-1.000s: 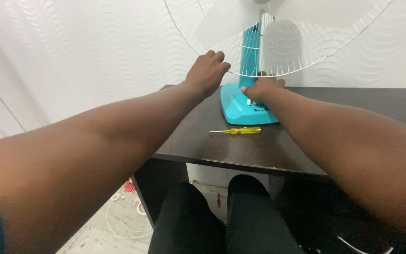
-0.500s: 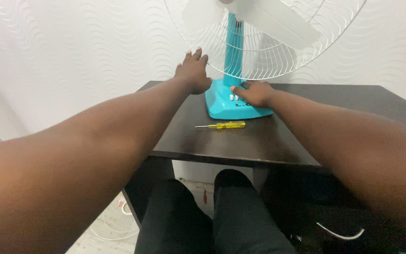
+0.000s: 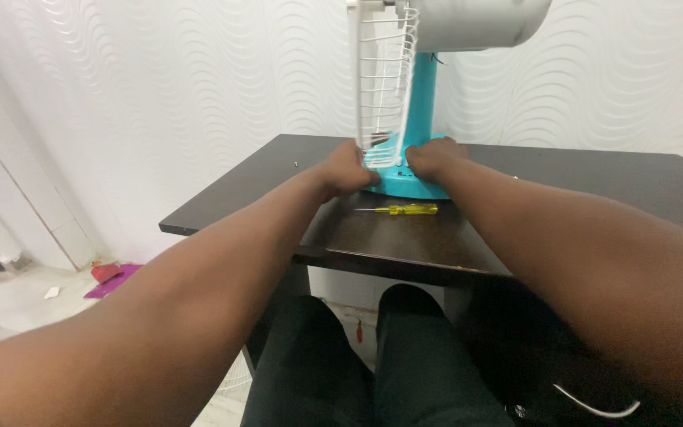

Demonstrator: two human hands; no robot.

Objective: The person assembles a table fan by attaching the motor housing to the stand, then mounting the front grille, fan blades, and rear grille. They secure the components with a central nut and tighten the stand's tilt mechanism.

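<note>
Both hands gripped the fan's turquoise base [image 3: 416, 183] at the table's [image 3: 223, 198] far middle: left hand [image 3: 347, 170] closed on its left edge, right hand [image 3: 433, 156] on top. Top-heavy and light, with a flimsy wire cage [image 3: 385, 75], it was best held by that base.

Both the left hand [image 3: 347, 170] and right hand [image 3: 430, 156] grip the turquoise fan base [image 3: 409, 183] above a yellow screwdriver [image 3: 401, 209].

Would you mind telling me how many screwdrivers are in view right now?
1. A yellow-handled screwdriver lies on the dark table, just in front of the turquoise fan base. Others may be hidden.
</note>
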